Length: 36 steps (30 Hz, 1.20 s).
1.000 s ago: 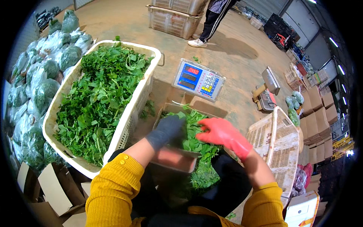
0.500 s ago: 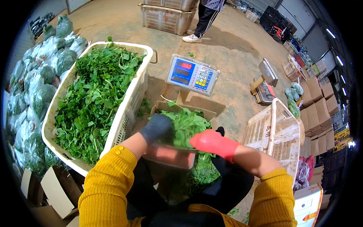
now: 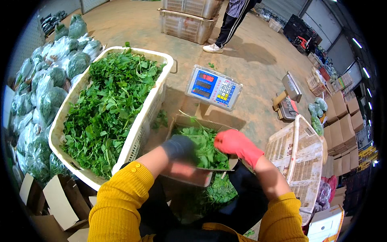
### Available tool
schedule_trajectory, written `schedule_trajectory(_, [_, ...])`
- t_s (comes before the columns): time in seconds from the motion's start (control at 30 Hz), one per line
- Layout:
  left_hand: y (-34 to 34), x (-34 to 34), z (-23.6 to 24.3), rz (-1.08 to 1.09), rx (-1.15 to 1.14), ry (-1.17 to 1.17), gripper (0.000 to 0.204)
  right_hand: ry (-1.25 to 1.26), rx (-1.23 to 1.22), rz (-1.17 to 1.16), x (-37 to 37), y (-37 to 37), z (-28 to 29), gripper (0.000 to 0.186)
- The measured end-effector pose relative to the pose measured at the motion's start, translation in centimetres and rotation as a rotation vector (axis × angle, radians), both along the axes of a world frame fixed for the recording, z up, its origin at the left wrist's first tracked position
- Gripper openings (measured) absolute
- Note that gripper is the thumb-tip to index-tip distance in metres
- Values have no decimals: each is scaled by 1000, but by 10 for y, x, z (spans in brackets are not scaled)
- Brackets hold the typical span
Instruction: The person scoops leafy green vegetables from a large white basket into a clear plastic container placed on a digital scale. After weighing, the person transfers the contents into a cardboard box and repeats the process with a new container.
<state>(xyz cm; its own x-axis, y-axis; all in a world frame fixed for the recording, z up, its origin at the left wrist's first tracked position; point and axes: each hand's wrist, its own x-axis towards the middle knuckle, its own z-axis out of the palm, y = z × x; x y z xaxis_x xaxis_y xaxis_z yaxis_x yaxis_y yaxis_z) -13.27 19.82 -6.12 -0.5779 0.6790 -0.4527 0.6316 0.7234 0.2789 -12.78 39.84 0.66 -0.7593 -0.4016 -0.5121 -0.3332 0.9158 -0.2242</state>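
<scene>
A cardboard box (image 3: pixel 234 162) of loose leafy greens (image 3: pixel 205 147) sits on the platform of a digital scale, whose lit display panel (image 3: pixel 214 87) rises behind it. My left hand (image 3: pixel 178 147), in a dark glove, reaches into the box's left side; its fingers are blurred and partly hidden against the leaves. At the right side, my right hand (image 3: pixel 238 144) in a pinkish-red glove has its fingers curled onto the greens. Below the box, the scale's reddish base (image 3: pixel 187 173) shows between my legs, with more greens (image 3: pixel 221 189) beside it.
A big cream plastic crate (image 3: pixel 139 147) heaped with greens stands at left. Beyond it are piled bagged vegetables (image 3: pixel 50 97). An upright crate (image 3: pixel 296 155) and a second scale (image 3: pixel 288 99) are at right. A person (image 3: pixel 231 24) stands by stacked crates (image 3: pixel 187 26).
The display reading has changed. My right hand has lifted slightly off its earlier place low on the greens, toward the box's right rim. The whole view has shifted a little.
</scene>
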Motion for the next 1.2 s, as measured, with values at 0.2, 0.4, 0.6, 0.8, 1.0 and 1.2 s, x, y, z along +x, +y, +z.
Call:
schedule_trajectory(0.2, [15,8,-45,113,-15,120,29,390,-209,106,-26,-42,-58,28])
schedule_trajectory(0.4, [13,0,-89,186,-63,69,27,371,-168,265,-27,-48,-133,31])
schedule_trajectory(0.6, [-16,-14,-56,-14,41,-17,34,340,-469,133,-38,-28,-62,33])
schedule_trajectory(0.8, [-21,-31,26,337,415,49,45,221,-449,89,-29,-14,-8,60])
schedule_trajectory(1.0, [7,-18,-73,276,16,8,51,130,117,223,1,-41,-80,104])
schedule_trajectory(1.2, [14,-29,-148,272,-52,8,46,255,233,185,9,-48,-128,109])
